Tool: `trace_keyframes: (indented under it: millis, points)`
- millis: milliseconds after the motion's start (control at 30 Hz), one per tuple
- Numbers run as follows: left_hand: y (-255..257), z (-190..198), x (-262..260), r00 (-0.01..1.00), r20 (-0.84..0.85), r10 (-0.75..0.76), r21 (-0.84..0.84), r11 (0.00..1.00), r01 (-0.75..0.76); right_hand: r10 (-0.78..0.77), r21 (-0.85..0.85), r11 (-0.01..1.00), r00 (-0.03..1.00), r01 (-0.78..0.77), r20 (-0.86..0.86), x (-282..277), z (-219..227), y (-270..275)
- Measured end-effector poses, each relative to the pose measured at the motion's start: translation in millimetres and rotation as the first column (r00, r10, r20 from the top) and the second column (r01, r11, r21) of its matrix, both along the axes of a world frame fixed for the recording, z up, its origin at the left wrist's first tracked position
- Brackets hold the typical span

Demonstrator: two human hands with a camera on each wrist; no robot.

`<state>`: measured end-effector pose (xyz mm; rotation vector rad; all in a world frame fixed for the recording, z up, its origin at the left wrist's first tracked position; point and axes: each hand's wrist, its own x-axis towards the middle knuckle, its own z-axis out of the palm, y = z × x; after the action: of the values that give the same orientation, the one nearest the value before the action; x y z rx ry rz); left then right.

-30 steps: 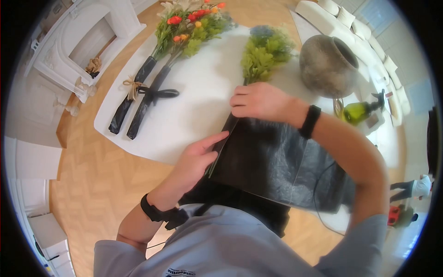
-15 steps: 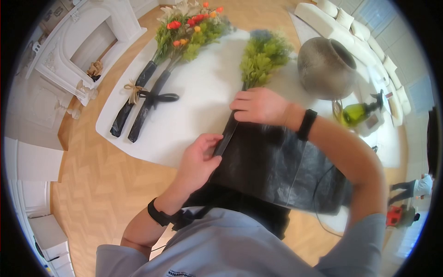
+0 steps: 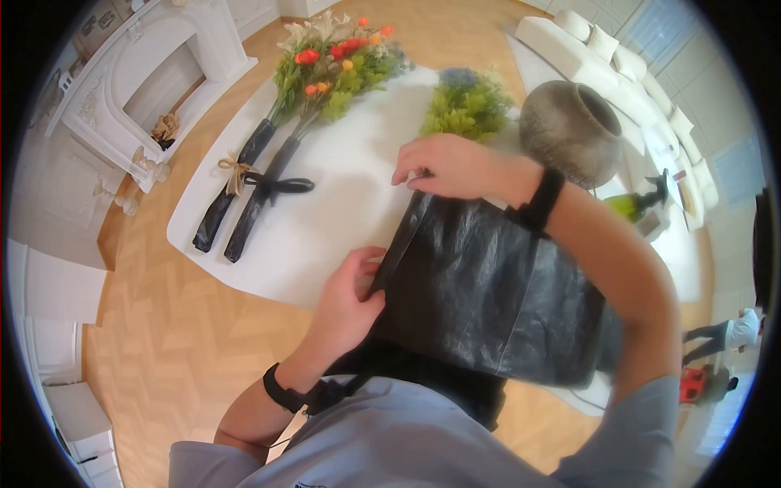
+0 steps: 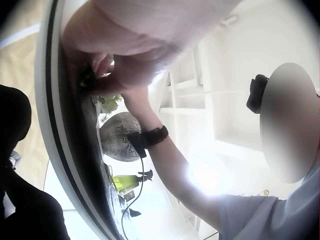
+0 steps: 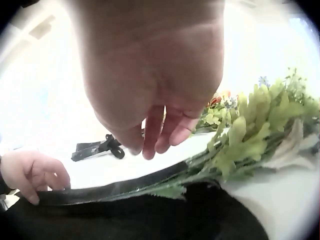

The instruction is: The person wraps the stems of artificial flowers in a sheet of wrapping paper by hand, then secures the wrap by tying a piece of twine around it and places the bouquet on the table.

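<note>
A bouquet of green leaves and small blue flowers (image 3: pixel 468 104) lies with its stems along the edge of a black plastic sheet (image 3: pixel 476 276). My left hand (image 3: pixel 346 297) pinches the rolled edge near the stems' lower end, its thumb on the near side. Up by the leaves, my right hand (image 3: pixel 460 167) is over the top of the roll. In the right wrist view its fingers (image 5: pixel 162 140) hang loosely bent above the black roll (image 5: pixel 125 187), with a gap below them. A white petalled flower (image 5: pixel 295 150) shows under the leaves there.
Two finished-looking bouquets with black-wrapped stems (image 3: pixel 260 199) lie on the white table (image 3: pixel 342 175) to the left, one tied with a black bow (image 3: pixel 278 185). A round dark vase (image 3: pixel 561 134) and a green spray bottle (image 3: pixel 625 206) stand at the right.
My right hand has lifted off the stems and its fingers have loosened. The sheet's edge now lies over the stems that showed earlier. My left hand has gone from a pointing finger to a pinch.
</note>
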<state>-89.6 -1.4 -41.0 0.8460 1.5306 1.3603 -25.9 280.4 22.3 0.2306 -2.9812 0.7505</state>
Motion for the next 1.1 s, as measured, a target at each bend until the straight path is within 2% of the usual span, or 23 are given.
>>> trace_keyframes:
  millis: [33,67,133,333,533,767,833,1067,1100]
  points:
    - [-0.2,-0.2,0.1,1.0,0.012,0.003,0.006,1.0,-0.003,0.015,-0.013,1.0,0.992,-0.013,0.126,-4.8,3.7,5.7]
    - [0.0,1.3,0.0,1.0,0.011,0.0,0.008,1.0,0.0,0.011,-0.011,1.0,0.992,-0.01,0.126,-7.9,6.5,10.1]
    - [-0.5,6.0,0.5,0.999,0.042,0.0,-0.015,1.0,0.0,0.065,0.039,0.996,0.947,-0.081,0.314,-12.2,9.5,15.9]
    - [-2.2,4.6,-2.8,0.999,0.048,-0.002,-0.037,0.999,0.004,0.075,0.022,0.995,0.871,-0.098,0.485,-26.0,13.1,18.2]
    - [-4.0,7.5,-3.5,0.998,0.057,-0.009,-0.061,0.998,0.012,0.032,0.118,0.987,0.847,-0.111,0.531,-34.3,16.3,6.4]
    - [-4.7,2.7,-2.6,0.998,0.056,-0.006,-0.019,1.0,0.007,0.063,0.131,0.977,0.819,-0.166,0.57,-36.8,20.5,3.9]
    - [-5.3,-2.7,-3.9,1.0,0.029,-0.01,0.014,1.0,0.01,0.052,0.21,0.958,0.834,-0.198,0.549,-35.3,20.9,-0.5]
    - [-9.1,3.7,-9.8,1.0,-0.007,-0.003,-0.02,1.0,0.003,0.061,0.277,0.936,0.873,-0.218,0.484,-28.0,9.1,-1.0]
    - [-9.9,6.2,-11.7,0.999,-0.039,0.012,-0.042,0.999,-0.014,0.091,0.285,0.932,0.903,-0.226,0.42,-26.0,8.7,-2.4]
